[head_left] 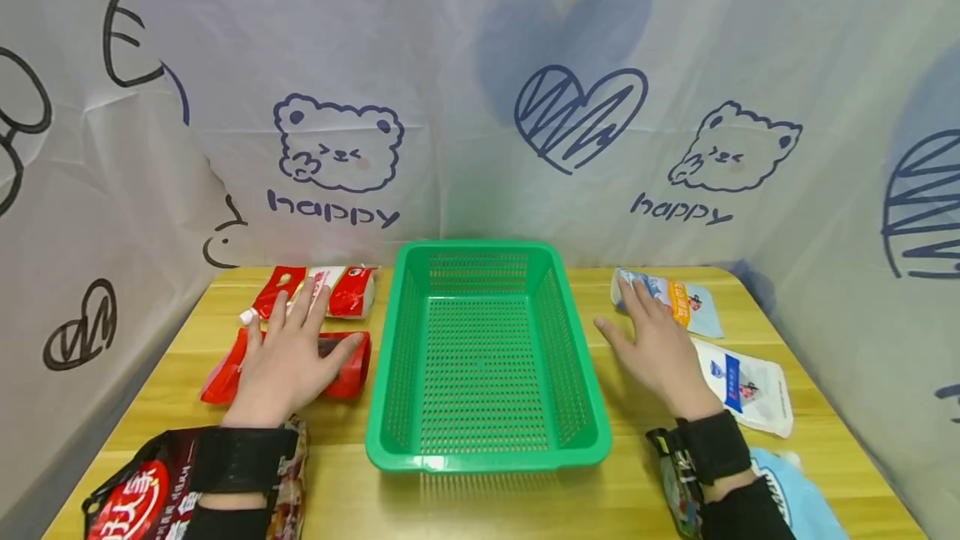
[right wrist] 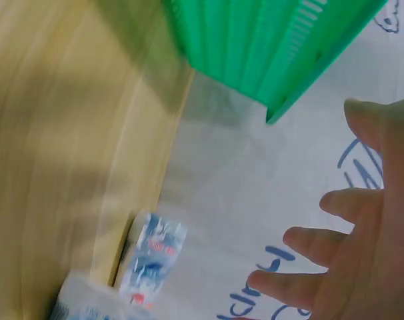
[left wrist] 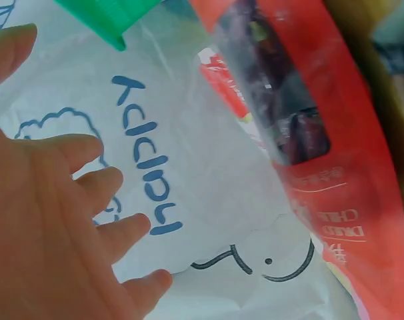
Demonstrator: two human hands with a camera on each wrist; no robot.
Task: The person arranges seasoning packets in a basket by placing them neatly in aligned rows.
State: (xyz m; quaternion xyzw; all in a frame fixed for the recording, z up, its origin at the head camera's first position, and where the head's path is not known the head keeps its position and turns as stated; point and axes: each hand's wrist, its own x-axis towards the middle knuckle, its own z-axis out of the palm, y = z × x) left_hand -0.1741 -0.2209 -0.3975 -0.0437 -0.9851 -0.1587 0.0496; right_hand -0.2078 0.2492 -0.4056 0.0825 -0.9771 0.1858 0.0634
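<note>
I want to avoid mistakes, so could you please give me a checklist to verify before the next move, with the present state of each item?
1. Green rectangular plastic basket standing open side up: ok.
2. Bare left hand with fingers spread, holding nothing: ok.
3. Bare right hand with fingers extended, holding nothing: ok.
4. Red-and-white plastic pouch with white cap fully visible from the head view: not ok, the left hand partly covers it.
5. Flat white plastic pouch with blue label lying within the edge of the yellow wooden table: ok.
6. Seals of both pouches intact: cannot tell, too small to see.
</note>
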